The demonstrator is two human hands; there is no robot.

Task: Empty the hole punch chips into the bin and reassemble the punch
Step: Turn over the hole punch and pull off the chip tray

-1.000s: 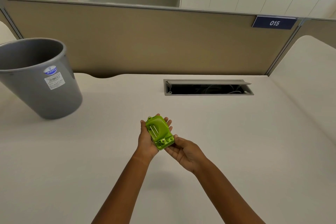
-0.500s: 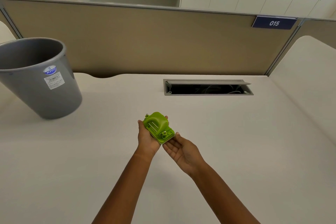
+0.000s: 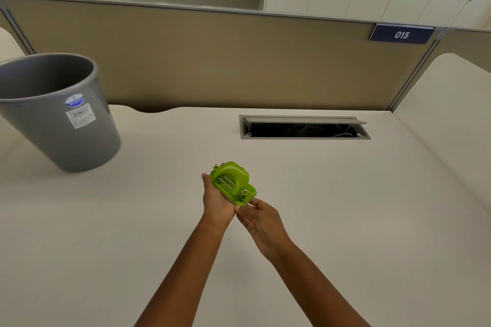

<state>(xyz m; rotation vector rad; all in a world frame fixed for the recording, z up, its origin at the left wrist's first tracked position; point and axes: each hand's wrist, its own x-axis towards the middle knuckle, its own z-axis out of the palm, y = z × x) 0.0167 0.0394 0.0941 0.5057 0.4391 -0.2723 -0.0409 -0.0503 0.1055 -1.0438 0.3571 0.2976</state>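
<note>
A small lime-green plastic hole punch (image 3: 233, 183) — glossy, with a rounded arched handle and a flat base — is held above the smooth cream bench (image 3: 345, 207), near its middle. It is cradled in the left hand (image 3: 216, 200), whose fingers are curled under the far side. The near corner of the base is pinched by the fingers of the right hand (image 3: 261, 220). A grey, tapered, matte plastic bin (image 3: 57, 111) with a printed label is seen well apart, at the bench's far left, standing upright and open-mouthed.

Glossy green plastic punch (image 3: 233, 180)
</note>
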